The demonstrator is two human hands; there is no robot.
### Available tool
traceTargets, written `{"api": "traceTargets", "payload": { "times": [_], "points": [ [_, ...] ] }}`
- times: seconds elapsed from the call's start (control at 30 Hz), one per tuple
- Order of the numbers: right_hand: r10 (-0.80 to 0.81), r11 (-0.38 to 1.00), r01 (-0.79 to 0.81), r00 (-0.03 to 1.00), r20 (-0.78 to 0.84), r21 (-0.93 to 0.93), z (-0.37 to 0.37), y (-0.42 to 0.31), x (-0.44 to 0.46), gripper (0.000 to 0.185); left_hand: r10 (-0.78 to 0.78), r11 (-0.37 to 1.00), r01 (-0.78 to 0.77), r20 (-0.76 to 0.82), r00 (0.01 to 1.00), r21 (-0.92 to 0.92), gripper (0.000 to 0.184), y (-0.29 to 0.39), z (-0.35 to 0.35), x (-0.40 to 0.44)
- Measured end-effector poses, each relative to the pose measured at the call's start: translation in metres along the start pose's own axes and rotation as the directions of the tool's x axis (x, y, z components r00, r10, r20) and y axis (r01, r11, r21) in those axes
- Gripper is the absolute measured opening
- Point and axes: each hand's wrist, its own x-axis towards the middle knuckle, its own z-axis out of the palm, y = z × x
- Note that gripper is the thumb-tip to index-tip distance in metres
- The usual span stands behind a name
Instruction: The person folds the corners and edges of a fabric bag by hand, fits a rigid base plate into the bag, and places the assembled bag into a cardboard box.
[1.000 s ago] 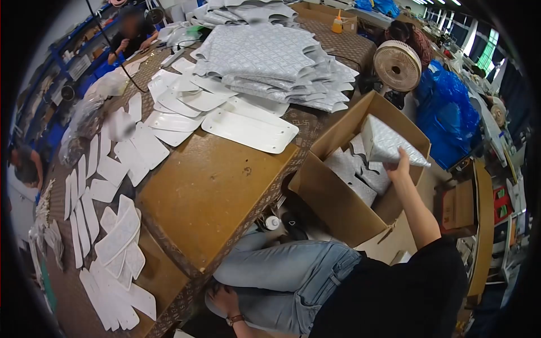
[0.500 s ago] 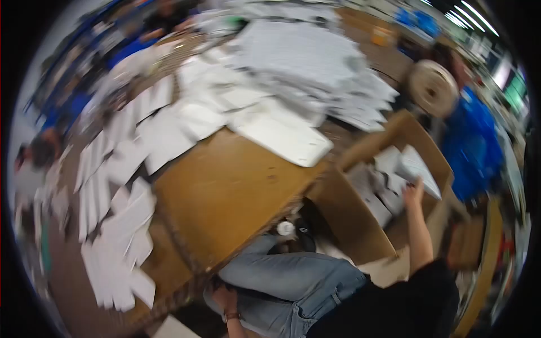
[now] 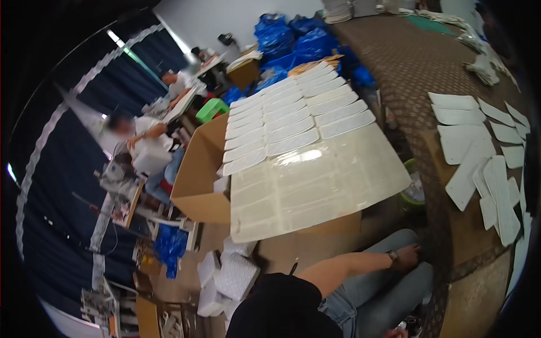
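Observation:
My left hand [image 3: 407, 258], with a watch at the wrist, rests by my knee on the jeans [image 3: 372, 276]. Its fingers look curled in, and nothing shows in them. At the bottom edge only a small part of my right hand [image 3: 398, 333] shows; its fingers are mostly cut off. Ahead of my left arm lies a glossy cream board [image 3: 321, 183]. Overlapping rows of white rounded strips [image 3: 293, 124] cover its far part. Neither hand touches the board.
An open cardboard box [image 3: 197, 174] stands left of the board, white quilted blocks [image 3: 234, 276] on the floor below. White cut pieces [image 3: 468, 169] lie on the patterned table [image 3: 406, 73] at right. Blue bags [image 3: 293, 45] are piled behind. People sit at sewing machines [image 3: 115, 174] on the left.
The view has swung away from the table of white sheets to the board and the room beyond. My right hand, earlier at a white piece in a cardboard box, is now low by my lap.

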Motion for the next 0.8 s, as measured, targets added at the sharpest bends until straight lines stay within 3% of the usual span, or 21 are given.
{"api": "traceTargets", "payload": {
  "times": [0.07,0.13,0.2,0.23,0.3,0.33,0.43,0.57,0.8],
  "points": [
    [0.149,0.966,-0.124,0.984,0.096,-0.229,0.028,-0.004,0.055,0.028,-0.015,1.000,0.016,0.024,1.000,-0.016,0.013,0.000,0.003,0.001],
    [0.175,0.906,-0.070,0.960,0.218,-0.418,0.069,-0.008,0.105,0.027,-0.008,1.000,0.005,0.084,0.996,0.028,0.014,0.004,-0.005,0.003],
    [-0.009,0.926,0.078,0.983,0.186,-0.369,0.090,0.017,0.152,0.015,-0.009,0.998,0.003,0.115,0.993,0.059,0.014,-0.002,-0.013,-0.001],
    [-0.008,0.926,0.081,0.981,0.195,-0.368,0.092,0.033,0.174,0.015,0.007,0.997,-0.018,0.132,0.991,0.079,0.014,-0.004,-0.013,-0.001],
    [-0.289,0.642,0.316,0.944,0.161,-0.698,0.096,0.055,0.206,0.015,0.040,0.992,-0.060,0.167,0.985,0.112,0.014,-0.005,-0.009,0.000],
    [-0.287,0.642,0.319,0.943,0.167,-0.697,0.100,0.054,0.208,0.015,0.035,0.992,-0.054,0.166,0.985,0.114,0.014,-0.007,0.005,0.004],
    [-0.434,0.431,0.519,0.837,0.335,-0.738,0.115,0.047,0.199,0.014,0.047,0.967,-0.050,0.016,0.999,0.251,0.014,-0.014,0.062,0.012],
    [-0.354,0.449,0.460,0.879,0.320,-0.766,0.110,0.043,0.190,0.017,0.063,0.972,-0.049,-0.056,0.996,0.231,0.014,-0.012,0.068,0.014],
    [-0.348,0.431,0.465,0.877,0.332,-0.774,0.114,0.038,0.190,0.016,0.053,0.957,-0.045,-0.019,0.998,0.285,0.014,-0.011,0.054,0.012]
  ]
}}
